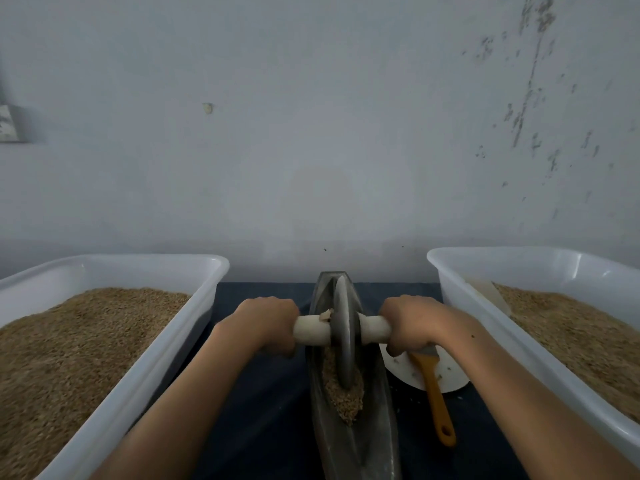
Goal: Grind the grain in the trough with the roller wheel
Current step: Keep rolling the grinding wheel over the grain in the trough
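Observation:
A dark metal boat-shaped trough (375,407) runs away from me on the dark cloth. A grey roller wheel (343,334) stands upright in its groove, on a pale wooden axle (311,329). My left hand (268,322) grips the axle's left end and my right hand (410,323) grips its right end. Brown grain (341,398) lies heaped in the groove just in front of and beside the wheel, nearer to me.
A white plastic tub (145,372) full of grain stands on the left, another tub (485,306) on the right. A white plate (446,377) with an orange-handled brush (436,396) lies right of the trough. A grey wall rises close behind.

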The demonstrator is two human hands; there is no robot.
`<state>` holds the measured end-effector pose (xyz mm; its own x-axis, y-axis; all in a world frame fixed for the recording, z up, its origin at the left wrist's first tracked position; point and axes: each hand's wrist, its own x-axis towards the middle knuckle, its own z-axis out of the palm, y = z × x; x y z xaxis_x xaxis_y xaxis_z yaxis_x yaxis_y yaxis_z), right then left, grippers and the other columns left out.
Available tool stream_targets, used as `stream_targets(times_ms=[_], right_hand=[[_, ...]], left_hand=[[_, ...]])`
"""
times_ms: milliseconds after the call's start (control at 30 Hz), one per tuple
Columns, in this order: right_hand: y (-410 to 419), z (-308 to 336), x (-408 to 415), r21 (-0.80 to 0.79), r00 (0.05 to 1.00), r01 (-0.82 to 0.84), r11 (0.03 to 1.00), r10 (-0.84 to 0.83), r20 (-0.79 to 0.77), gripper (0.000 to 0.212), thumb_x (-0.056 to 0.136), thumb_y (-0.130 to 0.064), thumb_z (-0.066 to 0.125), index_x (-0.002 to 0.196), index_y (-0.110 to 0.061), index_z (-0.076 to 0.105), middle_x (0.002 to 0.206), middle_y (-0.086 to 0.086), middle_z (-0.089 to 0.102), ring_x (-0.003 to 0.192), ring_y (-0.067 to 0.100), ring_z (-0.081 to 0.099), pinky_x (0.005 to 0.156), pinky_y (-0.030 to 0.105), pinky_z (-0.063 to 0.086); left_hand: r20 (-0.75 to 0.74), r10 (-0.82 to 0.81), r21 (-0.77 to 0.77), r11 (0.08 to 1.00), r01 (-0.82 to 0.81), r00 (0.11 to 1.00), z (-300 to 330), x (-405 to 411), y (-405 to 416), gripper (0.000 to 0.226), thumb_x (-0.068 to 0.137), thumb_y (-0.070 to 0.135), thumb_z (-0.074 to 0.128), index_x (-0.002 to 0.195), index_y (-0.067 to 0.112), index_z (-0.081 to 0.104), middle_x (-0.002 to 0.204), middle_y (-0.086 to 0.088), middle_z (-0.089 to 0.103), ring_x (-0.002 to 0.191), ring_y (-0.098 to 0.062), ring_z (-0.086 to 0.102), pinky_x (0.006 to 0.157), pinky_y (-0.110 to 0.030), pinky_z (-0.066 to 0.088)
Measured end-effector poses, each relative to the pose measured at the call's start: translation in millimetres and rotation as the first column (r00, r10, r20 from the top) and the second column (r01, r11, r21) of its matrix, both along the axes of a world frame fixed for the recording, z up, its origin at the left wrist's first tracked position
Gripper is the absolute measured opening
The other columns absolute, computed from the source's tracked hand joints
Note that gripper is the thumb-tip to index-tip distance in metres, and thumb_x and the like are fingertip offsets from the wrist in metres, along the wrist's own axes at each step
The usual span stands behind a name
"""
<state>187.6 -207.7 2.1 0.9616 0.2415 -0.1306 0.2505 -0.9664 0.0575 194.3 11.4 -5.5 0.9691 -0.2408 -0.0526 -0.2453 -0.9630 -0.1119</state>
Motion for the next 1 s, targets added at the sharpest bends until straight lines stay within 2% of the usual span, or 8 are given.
stream_targets(times_ms=[167, 267, 367, 433, 600, 700, 867, 1000], right_hand=[[0.6, -1.0, 2.8, 0.012, 0.996, -0.004, 1.0, 0.003, 0.089, 0.03, 0.081, -0.026, 0.068, 0.109, -0.016, 0.06, 0.078, -0.005, 0.054, 0.073, 0.014, 0.055, 0.054, 0.022, 0.035], [2.5, -3.8, 2.5, 0.01, 0.975, -0.006, 1.0, 0.004, 0.223, 0.023, 0.085, -0.024, 0.062, 0.106, -0.017, 0.06, 0.09, -0.001, 0.062, 0.073, 0.016, 0.053, 0.059, 0.025, 0.033], [4.4, -6.0, 2.0, 0.015, 0.951, -0.008, 1.0, 0.004, 0.308, 0.018, 0.088, -0.023, 0.058, 0.105, -0.019, 0.06, 0.1, 0.002, 0.066, 0.079, 0.017, 0.056, 0.067, 0.027, 0.034], [3.9, -5.7, 1.6, 0.007, 0.957, -0.016, 1.0, 0.013, 0.29, 0.021, 0.088, -0.023, 0.059, 0.109, -0.019, 0.059, 0.103, 0.002, 0.066, 0.084, 0.017, 0.058, 0.068, 0.027, 0.035], [1.1, 0.9, -1.0, -0.029, 0.997, -0.021, 0.999, 0.023, 0.074, 0.034, 0.082, -0.025, 0.067, 0.115, -0.018, 0.06, 0.094, 0.0, 0.062, 0.081, 0.017, 0.058, 0.064, 0.026, 0.039], [0.2, 1.0, -0.3, -0.005, 1.0, -0.009, 1.0, 0.009, -0.001, 0.039, 0.08, -0.025, 0.069, 0.116, -0.017, 0.06, 0.094, 0.001, 0.062, 0.083, 0.017, 0.06, 0.062, 0.024, 0.042], [0.8, -1.2, 1.6, 0.011, 0.996, -0.015, 1.0, 0.014, 0.084, 0.03, 0.082, -0.025, 0.067, 0.11, -0.017, 0.061, 0.081, -0.004, 0.055, 0.075, 0.014, 0.056, 0.056, 0.022, 0.035], [3.9, -7.4, 2.7, 0.014, 0.946, -0.015, 1.0, 0.009, 0.325, 0.017, 0.087, -0.022, 0.057, 0.104, -0.02, 0.059, 0.098, 0.001, 0.065, 0.086, 0.02, 0.06, 0.066, 0.028, 0.035]], left_hand=[[0.169, 0.012, 0.005, 1.0, -0.013, 0.985, -3.3, 1.8, -4.6, 0.035, 0.081, 0.033, 0.065, 0.113, 0.021, 0.056, 0.102, 0.001, 0.062, 0.083, -0.016, 0.054, 0.071, -0.029, 0.039], [0.292, 0.005, -0.033, 0.999, 0.005, 0.956, -7.7, 1.7, -5.5, 0.029, 0.085, 0.033, 0.06, 0.113, 0.024, 0.055, 0.105, 0.001, 0.062, 0.094, -0.018, 0.058, 0.073, -0.029, 0.038], [0.323, 0.006, -0.044, 0.999, 0.009, 0.946, -9.1, 1.5, -6.5, 0.028, 0.086, 0.033, 0.059, 0.113, 0.024, 0.055, 0.105, 0.001, 0.062, 0.095, -0.018, 0.058, 0.073, -0.029, 0.037], [0.291, 0.012, -0.023, 1.0, -0.006, 0.957, -6.7, 0.7, -6.9, 0.031, 0.086, 0.032, 0.06, 0.115, 0.022, 0.055, 0.106, 0.0, 0.062, 0.095, -0.018, 0.058, 0.073, -0.029, 0.038], [0.024, 0.031, 0.002, 1.0, -0.031, 0.999, 0.8, -1.7, -4.2, 0.045, 0.077, 0.034, 0.071, 0.118, 0.02, 0.056, 0.101, 0.001, 0.062, 0.08, -0.015, 0.051, 0.07, -0.03, 0.039], [-0.009, 0.028, 0.002, 1.0, -0.028, 1.0, 1.0, -2.9, -3.6, 0.047, 0.076, 0.034, 0.072, 0.118, 0.019, 0.056, 0.093, 0.002, 0.057, 0.079, -0.014, 0.05, 0.069, -0.03, 0.039], [0.121, 0.036, -0.008, 0.999, -0.035, 0.992, -2.6, -0.6, -5.5, 0.039, 0.079, 0.034, 0.068, 0.114, 0.02, 0.056, 0.092, 0.003, 0.058, 0.078, -0.015, 0.05, 0.069, -0.03, 0.038], [0.327, 0.047, -0.039, 0.999, -0.036, 0.944, -8.7, 1.0, -9.2, 0.026, 0.086, 0.03, 0.059, 0.11, 0.023, 0.056, 0.103, 0.001, 0.062, 0.091, -0.019, 0.058, 0.07, -0.03, 0.036]])
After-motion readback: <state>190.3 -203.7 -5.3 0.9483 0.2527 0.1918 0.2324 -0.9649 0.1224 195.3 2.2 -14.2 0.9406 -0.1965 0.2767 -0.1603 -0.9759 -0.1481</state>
